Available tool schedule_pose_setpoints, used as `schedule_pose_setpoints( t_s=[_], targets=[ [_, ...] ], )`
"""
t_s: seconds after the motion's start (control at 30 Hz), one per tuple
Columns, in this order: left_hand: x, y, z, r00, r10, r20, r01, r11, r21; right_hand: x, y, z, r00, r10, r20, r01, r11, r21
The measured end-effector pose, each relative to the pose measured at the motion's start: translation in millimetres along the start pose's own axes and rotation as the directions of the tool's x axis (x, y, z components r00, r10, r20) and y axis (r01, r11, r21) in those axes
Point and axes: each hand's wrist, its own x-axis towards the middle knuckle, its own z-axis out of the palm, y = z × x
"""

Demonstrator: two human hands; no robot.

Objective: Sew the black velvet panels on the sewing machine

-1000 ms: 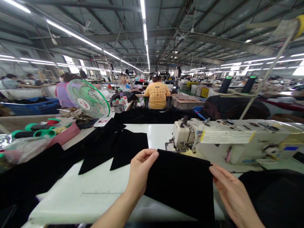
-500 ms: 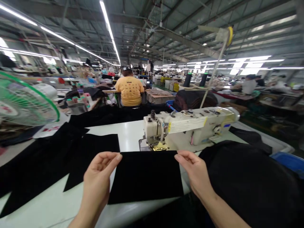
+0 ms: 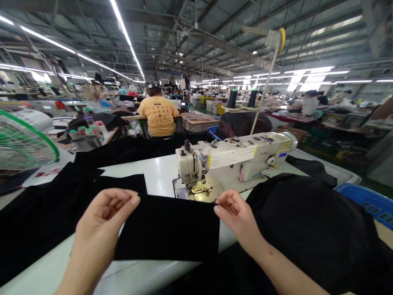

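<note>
A rectangular piece of black fabric (image 3: 172, 229) hangs stretched between my hands, in front of a sewing machine (image 3: 227, 159). Its upper left corner is pinched between thumb and fingers of my left hand (image 3: 101, 225). My right hand (image 3: 238, 221) pinches the upper right corner. The fabric's top edge slopes slightly down to the right and stands just on the near side of the machine's needle area (image 3: 199, 189), which is lit yellow. Lower parts of the fabric hang over the white table (image 3: 129, 270).
More black fabric (image 3: 46, 213) spreads over the left of the table, and a dark heap (image 3: 307, 229) lies at the right. A green-rimmed fan (image 3: 27, 139) stands at left, a blue basket (image 3: 365, 200) at right. A person in a yellow shirt (image 3: 159, 114) sits ahead.
The view has turned a little to the right. My left hand has come nearer to me with its corner, so the fabric now sits askew; both hands keep their pinch.
</note>
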Motion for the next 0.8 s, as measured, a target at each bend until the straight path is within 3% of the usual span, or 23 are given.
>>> schedule_pose_setpoints(
  t_s=[0.07,0.13,0.23,0.27,0.37,0.47,0.6,0.7,0.8],
  targets=[
    [24,17,4.0,0.982,0.087,0.168,-0.121,0.972,0.202,-16,-5,7,0.976,0.013,0.218,0.007,0.996,-0.093],
    [46,20,19.6,0.904,0.106,0.415,-0.261,0.904,0.338,-32,-4,13,0.923,0.092,0.373,-0.02,0.981,-0.194],
    [62,-13,57.4,0.734,0.02,0.679,-0.352,0.866,0.355,-51,17,17,0.892,0.171,0.42,-0.023,0.942,-0.334],
    [61,-32,70.1,0.72,-0.005,0.694,-0.339,0.87,0.358,-54,27,15,0.893,0.148,0.425,0.024,0.928,-0.373],
    [46,-89,95.8,0.735,-0.031,0.677,-0.306,0.876,0.372,-59,57,3,0.86,-0.028,0.509,0.312,0.82,-0.481],
    [30,-123,99.9,0.774,-0.014,0.634,-0.291,0.88,0.375,-60,75,-11,0.777,-0.14,0.613,0.545,0.636,-0.546],
    [27,-133,97.2,0.784,-0.001,0.62,-0.282,0.89,0.358,-58,75,-15,0.737,-0.135,0.662,0.617,0.534,-0.578],
    [37,-134,105.4,0.793,-0.027,0.608,-0.254,0.893,0.371,-53,72,-13,0.748,-0.154,0.646,0.625,0.494,-0.605],
    [48,-137,118.1,0.811,-0.075,0.581,-0.211,0.888,0.409,-48,74,-11,0.764,-0.191,0.617,0.613,0.513,-0.601]
  ],
)
